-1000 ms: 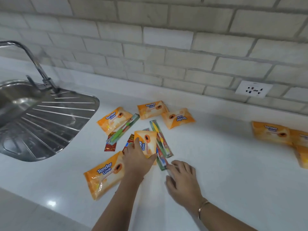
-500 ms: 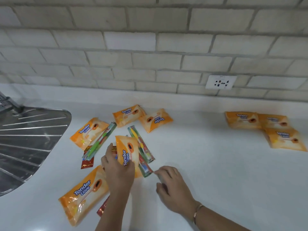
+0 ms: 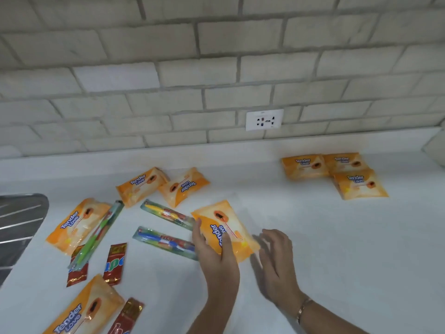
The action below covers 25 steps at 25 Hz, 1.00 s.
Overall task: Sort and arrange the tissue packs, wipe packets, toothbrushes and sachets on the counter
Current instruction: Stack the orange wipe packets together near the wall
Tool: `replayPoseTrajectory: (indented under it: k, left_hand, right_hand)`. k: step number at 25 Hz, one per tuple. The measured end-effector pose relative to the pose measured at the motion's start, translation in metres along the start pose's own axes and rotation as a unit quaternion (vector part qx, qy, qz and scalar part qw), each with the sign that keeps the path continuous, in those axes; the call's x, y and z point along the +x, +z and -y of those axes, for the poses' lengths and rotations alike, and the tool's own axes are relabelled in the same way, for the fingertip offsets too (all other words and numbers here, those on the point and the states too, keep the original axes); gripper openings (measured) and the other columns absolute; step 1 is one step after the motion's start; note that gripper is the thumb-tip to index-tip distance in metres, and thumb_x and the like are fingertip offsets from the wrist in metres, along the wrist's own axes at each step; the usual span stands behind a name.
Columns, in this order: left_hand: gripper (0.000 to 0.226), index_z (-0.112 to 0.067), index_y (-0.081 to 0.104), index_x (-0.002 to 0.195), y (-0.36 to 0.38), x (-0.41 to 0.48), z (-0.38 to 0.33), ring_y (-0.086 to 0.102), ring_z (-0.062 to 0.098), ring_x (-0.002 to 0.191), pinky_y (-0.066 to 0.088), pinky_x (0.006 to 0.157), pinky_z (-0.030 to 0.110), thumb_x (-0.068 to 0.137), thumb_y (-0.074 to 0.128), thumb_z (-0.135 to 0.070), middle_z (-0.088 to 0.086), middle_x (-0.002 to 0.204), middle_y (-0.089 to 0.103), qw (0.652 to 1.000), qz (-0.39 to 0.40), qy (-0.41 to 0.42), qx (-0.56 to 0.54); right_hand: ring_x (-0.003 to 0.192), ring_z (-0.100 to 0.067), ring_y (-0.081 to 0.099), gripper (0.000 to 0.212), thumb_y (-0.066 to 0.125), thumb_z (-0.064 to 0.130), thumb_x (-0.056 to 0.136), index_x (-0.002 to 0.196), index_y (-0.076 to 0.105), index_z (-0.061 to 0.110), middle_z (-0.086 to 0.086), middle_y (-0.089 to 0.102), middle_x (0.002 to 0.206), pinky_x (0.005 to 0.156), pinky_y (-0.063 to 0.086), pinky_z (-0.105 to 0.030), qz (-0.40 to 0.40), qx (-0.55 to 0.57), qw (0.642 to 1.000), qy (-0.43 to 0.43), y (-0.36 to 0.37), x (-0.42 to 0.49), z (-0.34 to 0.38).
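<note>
The left hand (image 3: 216, 259) is pinching the orange tissue pack (image 3: 227, 225) at its near edge (judged light, soft, slippery); the right hand (image 3: 277, 259) is hovering just right, fingers relaxed, empty.

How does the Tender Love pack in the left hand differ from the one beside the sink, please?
The held pack is gripped by the left hand; the sink-side pack lies untouched. A green toothbrush overlaps the sink-side pack; only that hand covers the held pack. Both are orange Tender Love packs.
</note>
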<state>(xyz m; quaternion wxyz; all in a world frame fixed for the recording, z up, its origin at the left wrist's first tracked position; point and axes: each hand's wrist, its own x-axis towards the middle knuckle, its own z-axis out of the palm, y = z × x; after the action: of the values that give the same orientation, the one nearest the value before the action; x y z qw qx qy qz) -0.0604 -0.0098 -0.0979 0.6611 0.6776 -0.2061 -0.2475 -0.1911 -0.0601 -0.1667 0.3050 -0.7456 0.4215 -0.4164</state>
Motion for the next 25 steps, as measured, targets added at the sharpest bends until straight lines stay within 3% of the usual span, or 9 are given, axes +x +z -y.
replayPoseTrajectory:
  k: [4,6,8,11,12,14,17,20,25]
  left_hand:
    - [0.044,-0.026,0.045,0.148,0.046,-0.031,0.037,0.045,0.009,0.122,0.039,0.107,0.031,0.105,0.05,-0.025,-0.01,0.126,0.047,0.979,0.132,-0.079,0.134]
    - [0.029,-0.039,0.06,0.128,0.063,-0.046,0.041,0.053,0.006,0.116,0.042,0.107,0.034,0.106,0.05,-0.024,-0.018,0.118,0.058,0.971,0.186,-0.09,0.116]
    - [0.027,-0.048,0.07,0.108,0.073,-0.051,0.039,0.062,0.004,0.093,0.05,0.092,0.03,0.105,0.05,-0.031,-0.016,0.1,0.072,0.968,0.222,-0.098,0.061]
    - [0.037,-0.042,0.065,0.127,0.08,-0.044,0.042,0.057,0.011,0.066,0.05,0.068,0.029,0.096,0.046,-0.05,-0.004,0.073,0.066,0.958,0.253,-0.035,0.131]
    - [0.04,-0.039,0.063,0.128,0.082,-0.038,0.048,0.057,0.011,0.069,0.05,0.069,0.031,0.096,0.044,-0.051,-0.007,0.075,0.063,0.945,0.252,0.03,0.208]
    - [0.042,-0.029,0.063,0.129,0.09,-0.029,0.056,0.06,0.014,0.09,0.052,0.082,0.034,0.096,0.044,-0.047,-0.008,0.097,0.063,0.869,0.222,0.196,0.396]
    - [0.038,-0.025,0.06,0.124,0.118,-0.037,0.066,0.061,0.022,0.11,0.053,0.084,0.038,0.091,0.05,-0.04,0.0,0.122,0.064,0.768,0.246,0.376,0.456]
    - [0.047,-0.024,0.06,0.122,0.148,-0.048,0.07,0.06,0.02,0.116,0.052,0.084,0.037,0.083,0.055,-0.048,-0.001,0.127,0.067,0.759,0.258,0.393,0.451]
    - [0.046,-0.021,0.067,0.125,0.185,-0.031,0.072,0.062,0.02,0.122,0.052,0.087,0.043,0.089,0.05,-0.043,-0.003,0.132,0.066,0.747,0.226,0.33,0.532]
  right_hand:
    - [0.118,-0.009,0.05,0.026,0.044,0.036,0.098,0.113,0.064,0.036,0.015,0.053,0.119,0.094,0.033,-0.043,-0.003,-0.152,0.988,-0.026,-0.038,0.002,-0.026]
    - [0.107,-0.009,0.052,0.021,0.046,0.038,0.094,0.104,0.064,0.039,0.019,0.055,0.11,0.084,0.031,-0.043,0.025,-0.211,0.977,0.001,-0.053,0.006,-0.036]
    - [0.106,-0.009,0.054,0.015,0.052,0.039,0.091,0.101,0.063,0.04,0.02,0.056,0.108,0.082,0.03,-0.042,0.041,-0.252,0.967,0.022,-0.07,0.013,-0.049]
    - [0.113,-0.013,0.059,0.019,0.062,0.033,0.086,0.104,0.066,0.037,0.017,0.063,0.117,0.086,0.033,-0.046,0.044,-0.312,0.949,0.013,-0.104,0.026,-0.08]
    - [0.118,-0.014,0.06,0.023,0.062,0.03,0.087,0.108,0.067,0.037,0.016,0.064,0.122,0.088,0.034,-0.047,0.035,-0.315,0.948,0.023,-0.119,0.03,-0.091]
    - [0.128,-0.017,0.056,0.03,0.059,0.027,0.091,0.118,0.066,0.037,0.013,0.061,0.135,0.09,0.036,-0.048,0.013,-0.304,0.951,0.045,-0.144,0.038,-0.109]
    - [0.113,-0.022,0.06,0.028,0.055,0.025,0.089,0.112,0.07,0.031,0.006,0.064,0.123,0.084,0.038,-0.045,0.011,-0.314,0.95,0.001,-0.16,0.037,-0.118]
    - [0.102,-0.023,0.064,0.021,0.053,0.027,0.088,0.101,0.07,0.027,0.007,0.065,0.108,0.084,0.039,-0.044,0.04,-0.321,0.945,-0.041,-0.16,0.039,-0.119]
    - [0.131,-0.021,0.057,0.035,0.051,0.029,0.092,0.123,0.067,0.023,0.004,0.066,0.132,0.103,0.041,-0.056,0.097,-0.338,0.934,-0.059,-0.165,0.078,-0.14]
